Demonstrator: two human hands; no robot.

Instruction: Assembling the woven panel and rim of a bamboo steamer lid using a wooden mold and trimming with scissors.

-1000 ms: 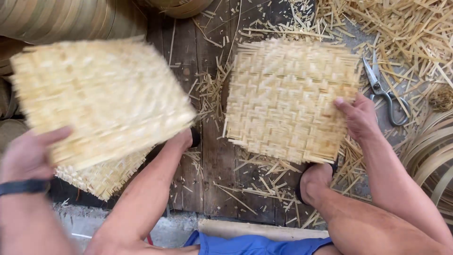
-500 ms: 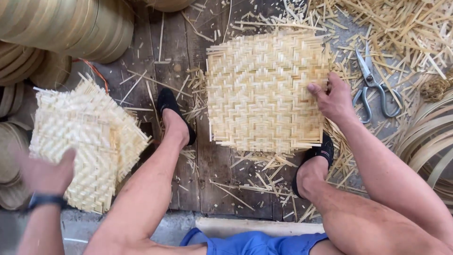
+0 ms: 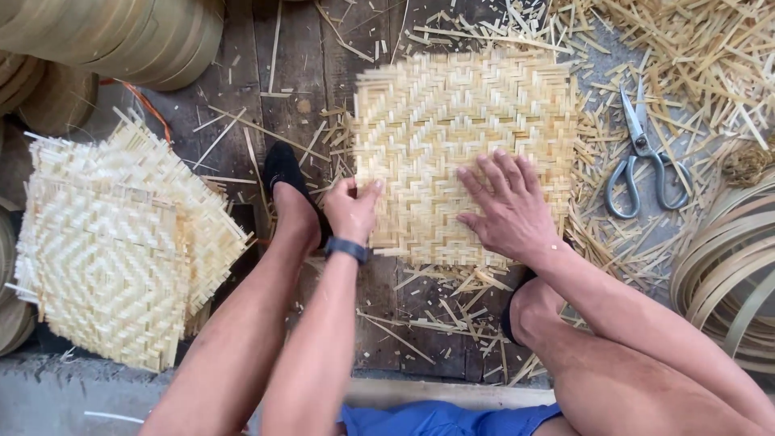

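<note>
A square woven bamboo mat (image 3: pixel 452 129) lies flat on the dark wooden boards in front of me. My right hand (image 3: pixel 504 206) presses palm-down on the mat's lower right part with the fingers spread. My left hand (image 3: pixel 353 211), with a dark band on the wrist, pinches the mat's lower left edge between thumb and fingers. A stack of finished woven mats (image 3: pixel 117 242) rests at the left, apart from both hands.
Metal scissors (image 3: pixel 642 157) lie right of the mat among loose bamboo strips (image 3: pixel 694 56). Coiled bamboo hoops (image 3: pixel 726 274) sit at the right edge, and stacked round rims (image 3: pixel 113 40) at the top left. My feet in black shoes (image 3: pixel 286 182) flank the mat.
My left hand has let go of the mat now on the left stack and come across to grip the centre mat's edge. My right hand slid from the mat's right edge onto its surface.
</note>
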